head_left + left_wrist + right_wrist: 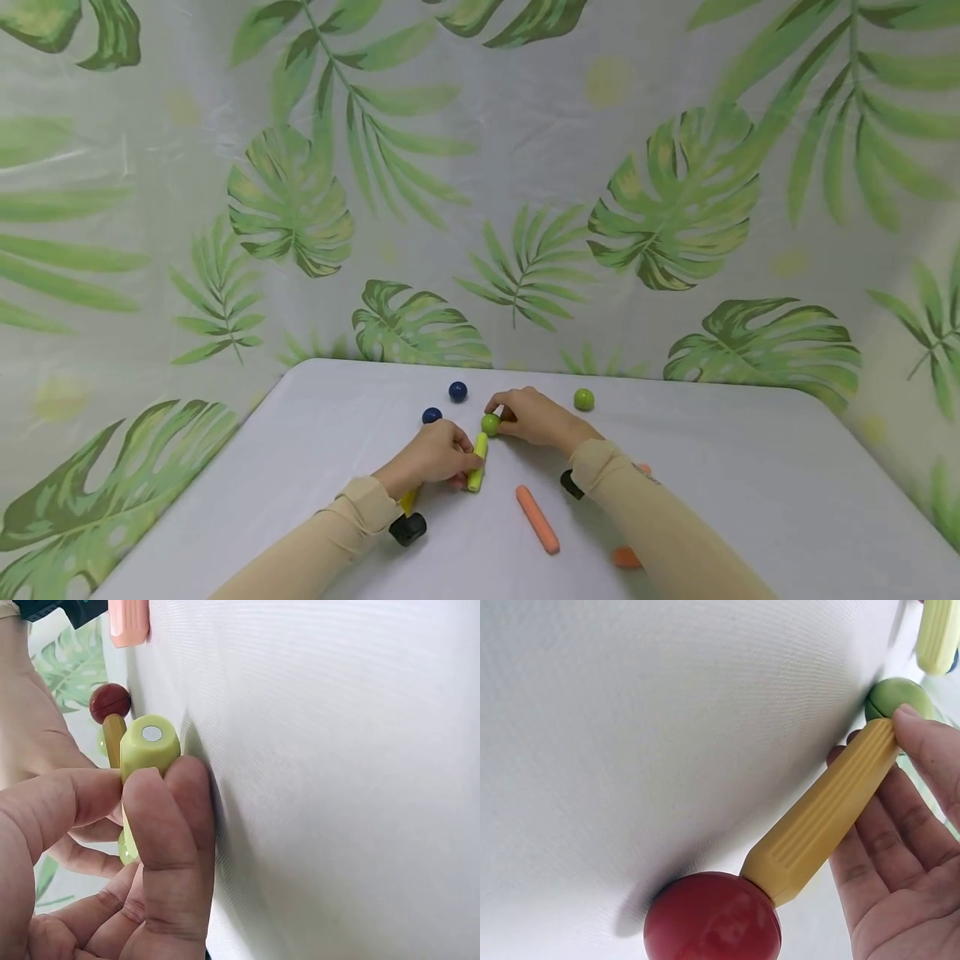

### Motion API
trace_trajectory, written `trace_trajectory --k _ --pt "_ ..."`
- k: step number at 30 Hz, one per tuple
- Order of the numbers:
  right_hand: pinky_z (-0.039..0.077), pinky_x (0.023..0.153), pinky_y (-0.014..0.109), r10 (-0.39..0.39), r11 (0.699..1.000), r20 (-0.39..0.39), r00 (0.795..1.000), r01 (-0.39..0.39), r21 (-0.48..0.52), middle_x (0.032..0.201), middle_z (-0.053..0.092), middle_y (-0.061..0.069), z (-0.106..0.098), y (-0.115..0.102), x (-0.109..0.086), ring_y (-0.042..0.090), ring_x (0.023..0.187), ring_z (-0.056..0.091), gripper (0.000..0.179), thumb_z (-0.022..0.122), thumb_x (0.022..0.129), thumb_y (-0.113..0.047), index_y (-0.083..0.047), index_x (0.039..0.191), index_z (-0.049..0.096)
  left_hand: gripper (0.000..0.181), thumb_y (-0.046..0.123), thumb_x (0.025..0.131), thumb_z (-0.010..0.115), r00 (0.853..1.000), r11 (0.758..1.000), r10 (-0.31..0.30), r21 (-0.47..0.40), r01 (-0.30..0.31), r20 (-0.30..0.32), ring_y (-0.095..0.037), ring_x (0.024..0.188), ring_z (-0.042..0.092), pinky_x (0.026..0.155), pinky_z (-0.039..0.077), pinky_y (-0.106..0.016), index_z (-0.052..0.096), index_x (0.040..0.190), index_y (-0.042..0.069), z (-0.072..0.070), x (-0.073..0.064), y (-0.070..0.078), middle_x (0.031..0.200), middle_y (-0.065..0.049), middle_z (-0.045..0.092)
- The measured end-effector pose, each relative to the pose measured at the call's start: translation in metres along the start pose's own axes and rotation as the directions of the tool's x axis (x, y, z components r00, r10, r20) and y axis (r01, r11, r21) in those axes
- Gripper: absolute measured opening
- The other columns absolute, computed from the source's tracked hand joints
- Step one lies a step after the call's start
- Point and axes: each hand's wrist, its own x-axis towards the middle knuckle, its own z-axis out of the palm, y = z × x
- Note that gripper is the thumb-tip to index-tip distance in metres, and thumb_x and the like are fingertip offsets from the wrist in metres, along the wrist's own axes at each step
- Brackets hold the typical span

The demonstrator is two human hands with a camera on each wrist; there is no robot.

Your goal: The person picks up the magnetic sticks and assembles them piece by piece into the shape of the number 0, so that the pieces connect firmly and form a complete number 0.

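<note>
In the head view my left hand [438, 454] pinches a lime-yellow ridged stick [477, 462] between thumb and fingers. The stick's near end [151, 735] shows a round pale disc in the left wrist view. At the stick's far end, my right hand [534, 419] holds a green ball [490, 424]. In the right wrist view the thumb presses where this green ball [892, 697] meets a yellow ridged stick [817, 814]. That stick's other end joins a red ball [712, 919]; the right arm hides both in the head view.
Two dark blue balls [457, 391] lie beyond my left hand. Another green ball [583, 399] is to the right. An orange stick [537, 519] lies in front, and more orange pieces [626, 557] show beside my right sleeve. A yellow stick [408, 501] is partly under my left wrist.
</note>
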Motion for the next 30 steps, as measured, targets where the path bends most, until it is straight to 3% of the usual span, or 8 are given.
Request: trace_trajectory --k 6,30 --pt "0.055 0.079 0.030 0.002 1.000 0.002 1.000 -0.002 0.002 0.093 0.075 0.002 -0.0010 0.0020 -0.0014 0.008 0.081 0.063 0.024 0.075 0.101 -0.009 -0.009 0.125 0.074 0.018 0.019 0.094 0.083 1.000 1.000 -0.007 0.002 0.007 -0.007 -0.007 0.053 0.066 0.055 0.052 -0.020 0.071 0.090 0.006 0.0028 0.0032 0.0008 0.065 -0.002 0.071" --pt "0.059 0.083 0.037 0.023 1.000 -0.009 1.000 -0.023 -0.020 0.093 0.076 0.003 0.0010 -0.0021 -0.0018 0.011 0.083 0.067 0.023 0.077 0.099 -0.008 -0.012 0.122 0.074 0.014 0.018 0.093 0.082 1.000 0.999 0.027 -0.022 -0.028 -0.013 -0.007 0.054 0.067 0.055 0.052 -0.020 0.074 0.091 0.007 0.0056 0.0077 0.0005 0.065 -0.002 0.073"
